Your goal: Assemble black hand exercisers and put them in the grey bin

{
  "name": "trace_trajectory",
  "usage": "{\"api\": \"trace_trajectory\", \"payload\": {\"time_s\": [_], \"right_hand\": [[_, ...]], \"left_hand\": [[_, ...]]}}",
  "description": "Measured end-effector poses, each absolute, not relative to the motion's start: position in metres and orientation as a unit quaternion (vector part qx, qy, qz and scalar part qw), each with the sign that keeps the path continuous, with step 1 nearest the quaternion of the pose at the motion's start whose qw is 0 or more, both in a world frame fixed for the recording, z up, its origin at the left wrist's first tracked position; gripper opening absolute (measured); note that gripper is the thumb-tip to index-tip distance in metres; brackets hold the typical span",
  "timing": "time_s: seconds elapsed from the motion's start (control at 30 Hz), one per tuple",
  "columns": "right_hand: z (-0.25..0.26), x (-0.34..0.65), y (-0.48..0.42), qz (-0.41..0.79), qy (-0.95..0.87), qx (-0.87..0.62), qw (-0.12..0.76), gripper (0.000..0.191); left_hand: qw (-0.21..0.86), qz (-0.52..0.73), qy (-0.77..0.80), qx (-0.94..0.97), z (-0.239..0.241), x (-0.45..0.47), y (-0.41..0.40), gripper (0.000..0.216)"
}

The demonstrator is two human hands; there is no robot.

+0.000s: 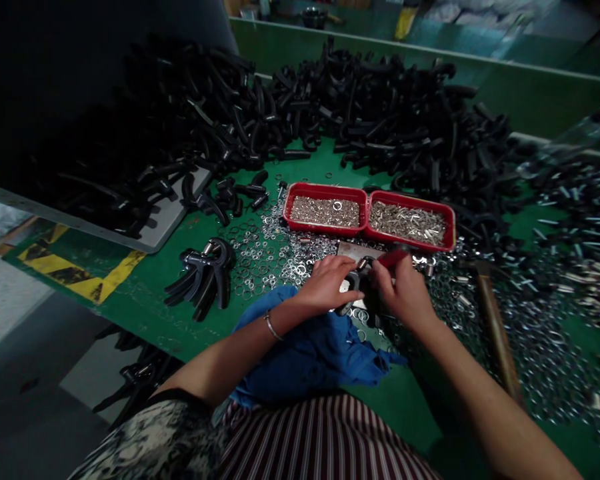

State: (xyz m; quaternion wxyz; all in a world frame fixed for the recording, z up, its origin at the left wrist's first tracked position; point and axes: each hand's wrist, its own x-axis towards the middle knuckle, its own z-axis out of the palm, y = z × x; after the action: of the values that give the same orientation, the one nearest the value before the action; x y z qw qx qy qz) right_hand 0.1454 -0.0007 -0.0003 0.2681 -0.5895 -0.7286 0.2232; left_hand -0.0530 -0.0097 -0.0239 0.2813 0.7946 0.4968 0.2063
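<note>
My left hand is closed around a black curved plastic handle part held over a small metal plate on the green table. My right hand is closed on a red-handled tool whose tip meets the top of the black part. A bracelet sits on my left wrist. A blue cloth lies under my forearms.
Two red trays of small metal pieces stand just beyond my hands. Loose metal rings cover the table. A heap of black handle parts fills the back. Assembled grips lie left. A wooden-handled hammer lies right.
</note>
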Motion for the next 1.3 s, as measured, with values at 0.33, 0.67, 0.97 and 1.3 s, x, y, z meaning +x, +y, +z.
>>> {"api": "trace_trajectory", "payload": {"time_s": [0.33,0.67,0.97,1.3], "right_hand": [[0.019,0.136,-0.005,0.403,-0.609,-0.524,0.438,0.026],[-0.03,0.147,0.0,0.408,-0.587,-0.528,0.459,0.024],[-0.022,0.145,-0.005,0.219,-0.689,-0.575,0.384,0.026],[0.007,0.133,0.015,0.144,-0.853,-0.47,0.174,0.032]], "left_hand": [[0.257,0.172,0.51,0.802,-0.015,-0.05,-0.011,0.059],[0.265,0.18,0.506,0.801,-0.019,-0.053,-0.011,0.06],[0.27,0.18,0.502,0.802,-0.021,-0.054,-0.011,0.062],[0.242,0.169,0.512,0.806,-0.019,-0.051,-0.011,0.058]]}}
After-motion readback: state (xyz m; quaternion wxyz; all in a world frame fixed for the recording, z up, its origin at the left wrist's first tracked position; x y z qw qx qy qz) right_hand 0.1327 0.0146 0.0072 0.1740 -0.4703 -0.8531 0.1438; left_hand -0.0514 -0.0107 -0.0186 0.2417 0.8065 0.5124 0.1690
